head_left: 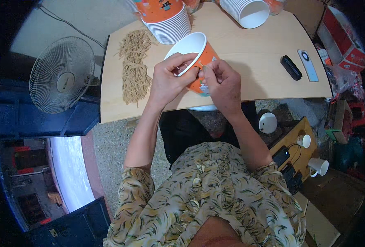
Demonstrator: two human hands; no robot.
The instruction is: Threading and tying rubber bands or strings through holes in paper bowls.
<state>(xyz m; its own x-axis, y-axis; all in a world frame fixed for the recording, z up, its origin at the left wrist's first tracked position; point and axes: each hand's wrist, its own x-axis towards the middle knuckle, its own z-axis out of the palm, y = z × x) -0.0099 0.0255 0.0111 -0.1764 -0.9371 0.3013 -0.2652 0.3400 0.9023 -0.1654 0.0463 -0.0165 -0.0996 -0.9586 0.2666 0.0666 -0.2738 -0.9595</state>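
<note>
Mid-frame, our left grip (172, 78) holds an orange-and-white round paper bucket (210, 54), seemingly unfinished; our right grip's (224, 84) hold we cannot tell; tan string bundles (135, 82) lie upper left.

tabletop (260, 55) runs open from held cup (209, 53) to black case (291, 68); stacked cups (169, 29) seemingly block far left.

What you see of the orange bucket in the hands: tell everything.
The bucket is round and looks like coated paper: orange outside with small printed figures, white inside, with a white rim. It is tilted, its mouth facing up and left, at the near edge of the table. The left hand grips it at the rim; the fingertips of the right hand are at its printed side. Whether its base touches the table cannot be told.
</note>
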